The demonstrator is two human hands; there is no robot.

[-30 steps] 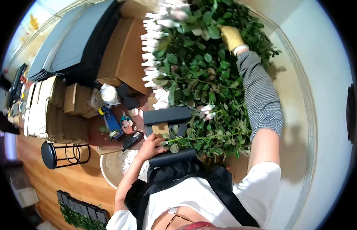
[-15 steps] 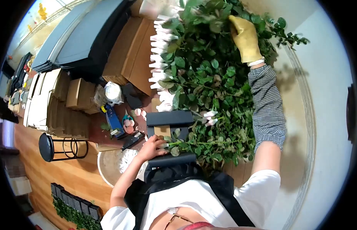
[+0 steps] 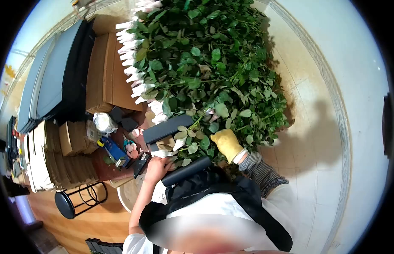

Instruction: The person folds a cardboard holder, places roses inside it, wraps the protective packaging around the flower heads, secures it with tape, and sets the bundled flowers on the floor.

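My bare left hand (image 3: 158, 168) is closed at the head end of a rose in a white sleeve (image 3: 163, 153), close to a black padded roll (image 3: 186, 170). A second white-sleeved rose head (image 3: 179, 144) lies just above it, between the roll and a dark padded block (image 3: 168, 128). My right hand (image 3: 227, 144), in a yellow glove, is curled among the leaves right of these heads; whatever lies in its fingers is hidden. Beyond both hands spreads a big pile of leafy rose stems (image 3: 214, 63), its white-sleeved heads (image 3: 131, 63) lined up along the left side.
Left of the pile stand cardboard boxes (image 3: 99, 72), dark grey sheets (image 3: 61, 72) and stacked flat cartons (image 3: 70, 169). A blue tool (image 3: 114, 150) and a tape roll (image 3: 104, 122) lie on the red table. A black stool (image 3: 65, 204) and a white bin (image 3: 126, 192) are below.
My right hand has come down from the far top of the pile to the near stems. My left hand stays near the padded roll. The view has shifted and turned.
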